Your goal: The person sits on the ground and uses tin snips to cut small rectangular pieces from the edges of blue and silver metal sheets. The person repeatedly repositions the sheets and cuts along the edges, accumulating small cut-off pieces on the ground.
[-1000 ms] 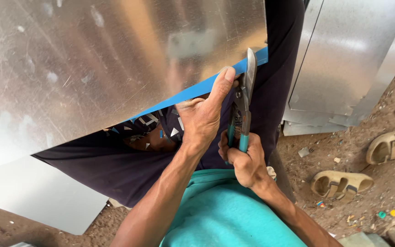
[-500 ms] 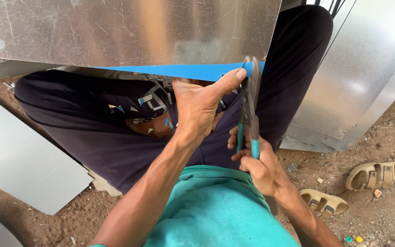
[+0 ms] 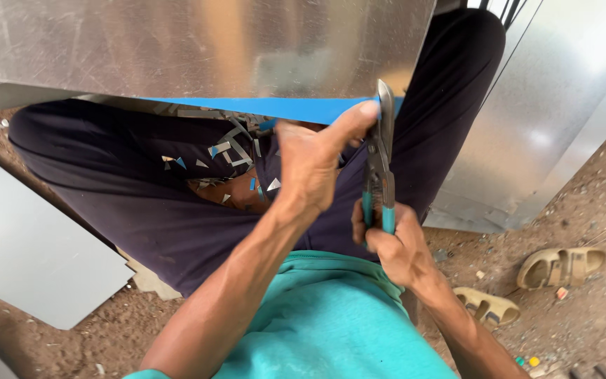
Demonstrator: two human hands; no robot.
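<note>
Right hand (image 3: 394, 245) grips snips (image 3: 381, 168); left hand (image 3: 313, 165) pinches sheet (image 3: 198, 45).

A glossy, scratched metal sheet (image 3: 198, 45) with blue plastic film (image 3: 282, 109) is seen; teal-gripped steel snips (image 3: 380, 168); rough dirt ground (image 3: 583, 210).

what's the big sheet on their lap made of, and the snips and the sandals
Sheet: looks like thin bare metal, perhaps galvanised steel or aluminium; it is shiny, scratched and gives blurry reflections. A blue strip, maybe protective film, runs along its edge.
Snips: grey metal jaws, with teal handles that look rubber or plastic coated, gripped by the right hand.
Sandals: tan, matte, probably moulded plastic or rubber.
</note>
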